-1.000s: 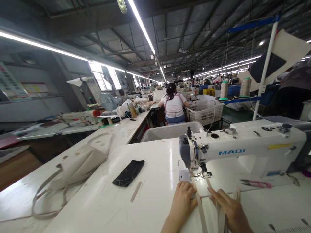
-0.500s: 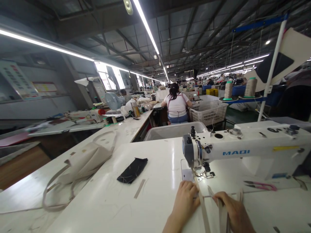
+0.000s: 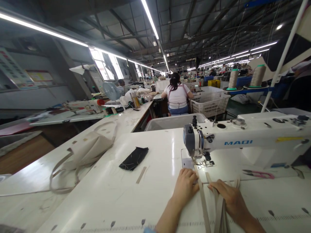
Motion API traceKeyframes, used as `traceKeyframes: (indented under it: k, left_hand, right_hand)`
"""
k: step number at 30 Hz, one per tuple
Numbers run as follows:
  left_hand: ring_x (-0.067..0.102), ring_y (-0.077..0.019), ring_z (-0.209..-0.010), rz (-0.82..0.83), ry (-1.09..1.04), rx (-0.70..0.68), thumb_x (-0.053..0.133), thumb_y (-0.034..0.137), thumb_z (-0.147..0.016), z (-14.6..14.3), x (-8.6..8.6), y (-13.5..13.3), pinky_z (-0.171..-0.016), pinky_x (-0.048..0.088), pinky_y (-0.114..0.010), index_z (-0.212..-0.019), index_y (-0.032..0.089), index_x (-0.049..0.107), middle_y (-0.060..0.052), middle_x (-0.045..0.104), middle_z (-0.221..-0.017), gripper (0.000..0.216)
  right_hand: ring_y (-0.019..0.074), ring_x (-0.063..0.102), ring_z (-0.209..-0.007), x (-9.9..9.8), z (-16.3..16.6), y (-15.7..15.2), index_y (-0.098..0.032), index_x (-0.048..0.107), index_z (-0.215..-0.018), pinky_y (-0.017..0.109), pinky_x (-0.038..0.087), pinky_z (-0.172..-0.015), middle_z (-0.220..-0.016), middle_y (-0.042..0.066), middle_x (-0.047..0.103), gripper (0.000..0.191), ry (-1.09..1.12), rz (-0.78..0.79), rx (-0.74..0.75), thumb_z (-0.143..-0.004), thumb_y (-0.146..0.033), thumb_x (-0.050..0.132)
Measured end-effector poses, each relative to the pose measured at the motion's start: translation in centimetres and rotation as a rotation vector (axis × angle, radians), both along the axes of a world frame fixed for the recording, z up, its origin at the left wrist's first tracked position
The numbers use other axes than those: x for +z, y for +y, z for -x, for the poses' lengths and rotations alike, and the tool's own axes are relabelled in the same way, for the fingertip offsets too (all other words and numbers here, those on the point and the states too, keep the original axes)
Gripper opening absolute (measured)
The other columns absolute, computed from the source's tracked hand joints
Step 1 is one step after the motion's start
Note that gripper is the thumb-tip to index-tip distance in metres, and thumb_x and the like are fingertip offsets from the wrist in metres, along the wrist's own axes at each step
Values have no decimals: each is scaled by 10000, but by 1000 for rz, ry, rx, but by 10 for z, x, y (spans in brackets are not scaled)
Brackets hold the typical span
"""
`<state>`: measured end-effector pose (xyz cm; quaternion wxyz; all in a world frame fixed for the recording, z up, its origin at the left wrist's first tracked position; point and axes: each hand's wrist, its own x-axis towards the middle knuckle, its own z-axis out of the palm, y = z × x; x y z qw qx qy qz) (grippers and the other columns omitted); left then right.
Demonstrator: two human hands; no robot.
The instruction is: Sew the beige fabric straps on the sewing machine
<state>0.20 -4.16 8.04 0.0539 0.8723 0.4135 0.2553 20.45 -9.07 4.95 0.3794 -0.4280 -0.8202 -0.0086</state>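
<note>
Just in front of the presser foot of a white sewing machine (image 3: pixel 238 142), my left hand (image 3: pixel 186 184) lies on the table with its fingers curled. Its fingertips press on a narrow beige fabric strap (image 3: pixel 202 200) that runs from under the needle area toward me. To the right, my right hand (image 3: pixel 229 197) is closed on a bunch of similar beige straps (image 3: pixel 219 213), one short end sticking up past the fingers. Pink-handled thread snips (image 3: pixel 259 174) lie on the machine bed beyond my right hand.
A black fabric piece (image 3: pixel 134 158) and a short beige strip (image 3: pixel 141 175) lie left. A beige bag with straps (image 3: pixel 89 152) rests on the adjoining table. Behind the machine are a grey bin (image 3: pixel 175 122), a white basket (image 3: pixel 210 105) and a seated person (image 3: pixel 178 95). Thread cones (image 3: pixel 258 76) stand right.
The camera has tilted down, bringing the ruler marks on the table's near edge into view. Both hands keep about the same place by the machine, still on the straps.
</note>
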Motion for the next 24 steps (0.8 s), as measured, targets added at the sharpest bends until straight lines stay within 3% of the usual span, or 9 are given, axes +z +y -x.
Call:
traceKeyframes:
  k: [24]
  left_hand:
    - [555,-211,-911,13,39,-10,590,175,-763,-4,4,-1,-844,428,-368,-836,183,585,-47,626,-893,73]
  right_hand:
    - [118,605,-728,15,-2,-5,-190,574,-1049,208,416,-644,-820,17,610,202,-20,132,64,-947,-214,401]
